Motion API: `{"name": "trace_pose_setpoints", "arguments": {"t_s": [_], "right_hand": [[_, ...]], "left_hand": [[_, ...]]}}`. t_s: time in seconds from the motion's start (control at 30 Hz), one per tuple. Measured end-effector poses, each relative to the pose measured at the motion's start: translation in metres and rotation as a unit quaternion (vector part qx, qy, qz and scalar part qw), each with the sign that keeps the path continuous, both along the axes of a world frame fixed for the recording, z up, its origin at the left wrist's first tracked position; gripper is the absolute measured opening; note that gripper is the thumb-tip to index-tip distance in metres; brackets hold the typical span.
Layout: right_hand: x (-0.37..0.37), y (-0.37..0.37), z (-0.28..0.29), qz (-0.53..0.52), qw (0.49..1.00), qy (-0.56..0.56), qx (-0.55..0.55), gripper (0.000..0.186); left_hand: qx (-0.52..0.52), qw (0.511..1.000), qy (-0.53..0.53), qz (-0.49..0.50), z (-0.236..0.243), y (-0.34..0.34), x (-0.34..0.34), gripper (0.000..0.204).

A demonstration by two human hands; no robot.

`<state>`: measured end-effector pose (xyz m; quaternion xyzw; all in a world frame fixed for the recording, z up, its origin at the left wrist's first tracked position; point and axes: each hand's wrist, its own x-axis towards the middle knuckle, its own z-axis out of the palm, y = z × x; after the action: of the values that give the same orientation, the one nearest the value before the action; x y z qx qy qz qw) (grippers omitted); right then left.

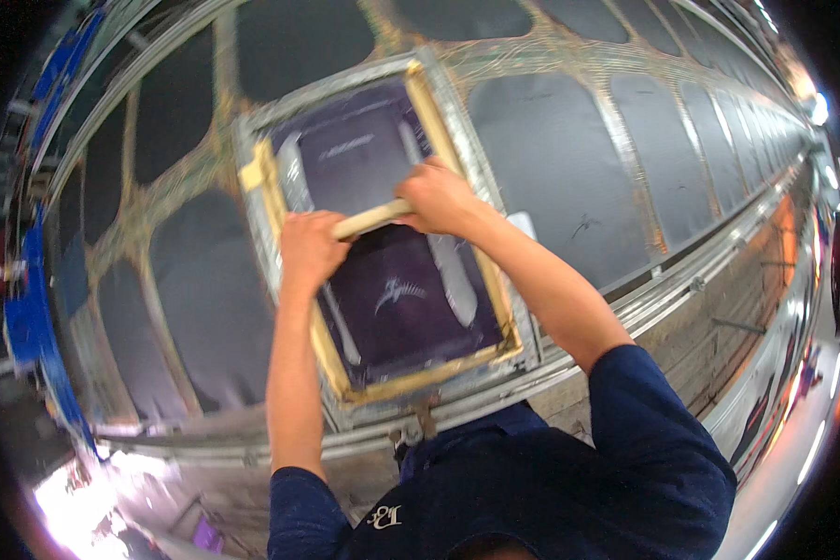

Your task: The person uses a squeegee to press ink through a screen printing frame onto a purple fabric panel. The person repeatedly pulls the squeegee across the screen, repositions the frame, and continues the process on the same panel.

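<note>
A pale wooden-handled squeegee [373, 218] lies crosswise over a screen-printing frame, gripped at both ends. My left hand [310, 250] is closed round its left end, and my right hand [436, 196] is closed round its right end. The printing screen [380, 350] has dark purple mesh, a metal rim and yellowish tape along its inner edges. A small light figure design shows in the mesh below the squeegee, with faint marks above it. Whitish ink smears run along both sides of the mesh. My fingers and the handle hide the squeegee's blade.
Under the screen a long printing table [541, 140] carries rows of dark fabric panels, with glue-streaked strips between them. A metal rail [495, 397] runs along the table's near edge. Blue material [33, 299] hangs at the far left.
</note>
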<state>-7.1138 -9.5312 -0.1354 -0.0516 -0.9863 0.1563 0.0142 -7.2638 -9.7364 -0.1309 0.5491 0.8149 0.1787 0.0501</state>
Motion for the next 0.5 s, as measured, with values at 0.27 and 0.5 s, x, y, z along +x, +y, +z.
{"name": "trace_pose_setpoints", "arguments": {"t_s": [0.27, 0.5], "right_hand": [[0.170, -0.120, 0.020, 0.001, 0.998, -0.011, -0.061, 0.039], [0.156, -0.023, 0.003, -0.330, 0.917, 0.223, -0.032, 0.039]], "left_hand": [[-0.028, 0.999, -0.019, 0.029, -0.006, -0.133, 0.175, 0.033], [-0.032, 0.999, 0.008, 0.036, 0.006, -0.137, 0.184, 0.033]]}}
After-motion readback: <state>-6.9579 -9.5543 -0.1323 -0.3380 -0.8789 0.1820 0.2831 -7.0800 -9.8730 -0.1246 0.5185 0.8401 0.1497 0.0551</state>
